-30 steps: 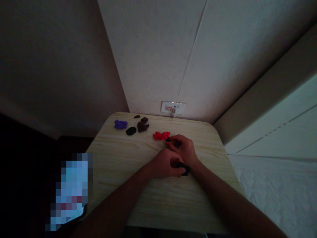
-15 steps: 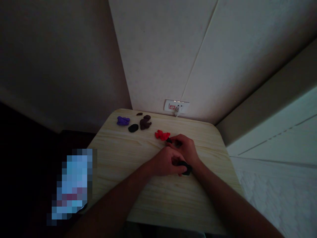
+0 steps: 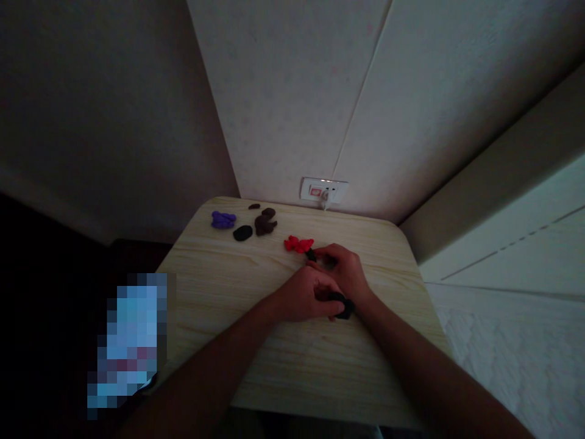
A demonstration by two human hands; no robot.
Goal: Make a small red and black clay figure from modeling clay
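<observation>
Barely anything shifts except the view, though more of the small black piece (image 3: pixel 311 255) shows than a second ago. Right hand (image 3: pixel 346 268) pinches that piece at its fingertips, against the red piece (image 3: pixel 299 244) on the table (image 3: pixel 219 274). Left hand (image 3: pixel 304 297) grips a black lump (image 3: pixel 346 306) between thumb and fingers, beside the right wrist. Farther back lie purple (image 3: pixel 223 220), black (image 3: pixel 242 233) and brown pieces (image 3: pixel 264 224).

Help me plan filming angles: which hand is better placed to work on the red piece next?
Probably the right hand: it touches a small black piece beside the red piece. The left hand is farther from it, holding a larger black piece.
</observation>
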